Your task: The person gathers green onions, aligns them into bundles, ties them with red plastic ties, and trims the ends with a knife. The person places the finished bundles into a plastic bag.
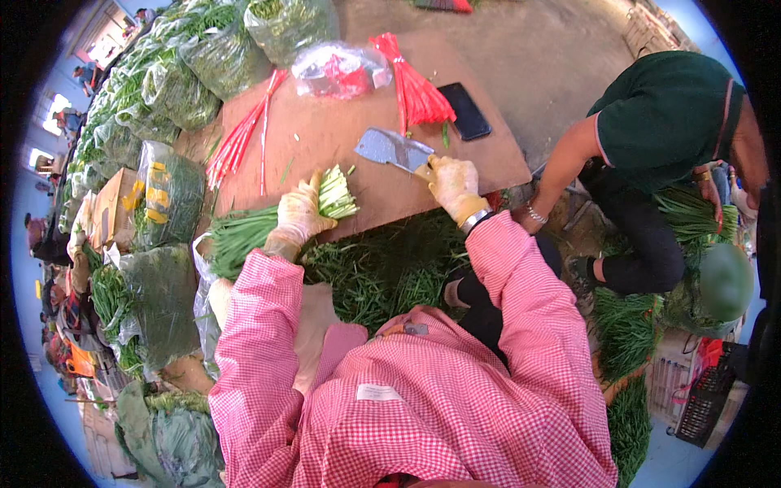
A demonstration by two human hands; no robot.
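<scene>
My gloved left hand [299, 213] grips a bunch of long green leafy stalks [244, 235], likely garlic chives. Their pale cut ends [335, 194] stick out to the right over the wooden tabletop [372, 189], and the leaves trail off to the left past its edge. In my gloved right hand [454, 186] is the handle of a cleaver [390, 148]. Its wide metal blade points left above the board, apart from the bunch. Small green scraps lie on the board.
Red ties [244, 134] and a fanned red bundle [418, 91] lie on the board by a plastic bag [341, 67] and a phone [467, 113]. Bagged greens [177, 91] crowd the left. Leaf trimmings [384, 268] lie below. A co-worker [665, 116] bends at right, near green bundles [625, 329].
</scene>
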